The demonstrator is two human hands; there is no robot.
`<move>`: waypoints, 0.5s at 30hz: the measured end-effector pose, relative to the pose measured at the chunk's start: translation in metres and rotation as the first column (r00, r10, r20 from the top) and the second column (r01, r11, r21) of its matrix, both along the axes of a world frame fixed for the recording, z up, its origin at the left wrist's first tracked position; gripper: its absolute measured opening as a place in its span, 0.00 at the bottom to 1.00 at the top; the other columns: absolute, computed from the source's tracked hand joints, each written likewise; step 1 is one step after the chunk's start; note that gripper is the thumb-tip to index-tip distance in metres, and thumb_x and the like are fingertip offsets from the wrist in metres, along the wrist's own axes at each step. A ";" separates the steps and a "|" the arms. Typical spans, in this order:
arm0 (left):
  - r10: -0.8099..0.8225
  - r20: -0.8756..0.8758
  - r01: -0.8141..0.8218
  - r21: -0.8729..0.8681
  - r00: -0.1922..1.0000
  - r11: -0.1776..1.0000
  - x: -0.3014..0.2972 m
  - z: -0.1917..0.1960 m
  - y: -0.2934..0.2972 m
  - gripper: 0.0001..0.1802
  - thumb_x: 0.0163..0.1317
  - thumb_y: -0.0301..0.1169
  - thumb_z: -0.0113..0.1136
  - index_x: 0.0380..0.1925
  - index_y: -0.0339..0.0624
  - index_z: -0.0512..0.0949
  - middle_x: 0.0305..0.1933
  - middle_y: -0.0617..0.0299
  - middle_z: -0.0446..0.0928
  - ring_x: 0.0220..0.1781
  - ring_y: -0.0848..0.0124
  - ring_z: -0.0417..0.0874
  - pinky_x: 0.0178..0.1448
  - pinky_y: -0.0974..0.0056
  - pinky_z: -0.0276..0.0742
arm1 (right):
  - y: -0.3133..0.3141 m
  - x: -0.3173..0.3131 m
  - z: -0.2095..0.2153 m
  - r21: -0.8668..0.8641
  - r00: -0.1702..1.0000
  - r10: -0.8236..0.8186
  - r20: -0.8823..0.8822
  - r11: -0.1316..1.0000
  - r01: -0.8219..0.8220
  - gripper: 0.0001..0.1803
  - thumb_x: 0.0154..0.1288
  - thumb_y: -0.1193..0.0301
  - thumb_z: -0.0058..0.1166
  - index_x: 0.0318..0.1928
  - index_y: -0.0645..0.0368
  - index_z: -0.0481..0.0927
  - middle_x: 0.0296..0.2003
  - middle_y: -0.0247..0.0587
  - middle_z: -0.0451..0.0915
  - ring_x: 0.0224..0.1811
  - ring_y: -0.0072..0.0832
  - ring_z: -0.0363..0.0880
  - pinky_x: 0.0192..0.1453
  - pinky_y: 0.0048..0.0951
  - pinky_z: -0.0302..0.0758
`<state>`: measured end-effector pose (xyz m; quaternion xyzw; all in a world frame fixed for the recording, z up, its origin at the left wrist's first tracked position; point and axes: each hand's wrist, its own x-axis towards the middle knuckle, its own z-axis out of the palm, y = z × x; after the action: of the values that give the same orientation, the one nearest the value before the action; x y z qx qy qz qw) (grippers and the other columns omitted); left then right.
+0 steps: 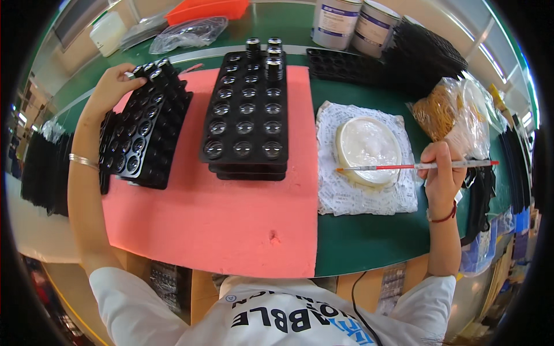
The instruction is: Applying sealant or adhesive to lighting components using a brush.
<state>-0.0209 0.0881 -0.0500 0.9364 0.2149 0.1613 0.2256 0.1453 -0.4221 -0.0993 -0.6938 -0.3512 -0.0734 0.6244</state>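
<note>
My right hand (pixel 444 164) pinches a thin paintbrush (pixel 398 167), its handle red and pale. The brush lies level over a round white dish (pixel 369 144) of glossy, whitish stuff, bristles pointing left. At the far left, my left hand (pixel 118 86) closes thumb and fingers on a black cylindrical part (pixel 138 72) at the far end of a tilted stack of black trays (pixel 135 124). Glass-topped black cylinders sit in those trays. To the right, another black tray stack (pixel 245 118) holds rows of the same parts; several stand raised at its far end.
Both stacks rest on a pink foam sheet (pixel 219 225). Under the dish lies a folded printed cloth (pixel 369 202). Two metal cans (pixel 336 24), empty black trays (pixel 346 66) and a plastic bag of rubber bands (pixel 435 109) stand behind and right. An orange tray (pixel 208 10) sits at the back.
</note>
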 end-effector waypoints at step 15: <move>-0.204 0.008 0.205 -0.046 0.979 0.978 0.002 -0.026 0.087 0.11 0.54 0.24 0.52 0.39 0.33 0.73 0.30 0.69 0.72 0.33 0.81 0.70 0.39 0.76 0.65 | -0.006 -0.005 0.009 -0.068 0.977 0.123 0.177 0.991 -0.113 0.14 0.62 0.72 0.45 0.22 0.66 0.75 0.17 0.36 0.75 0.16 0.17 0.73 0.18 0.15 0.65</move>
<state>-0.0194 0.1752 -0.0759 0.9478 0.1207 0.1340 0.2630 0.1405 -0.4285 -0.0905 -0.6800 -0.4489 -0.0887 0.5729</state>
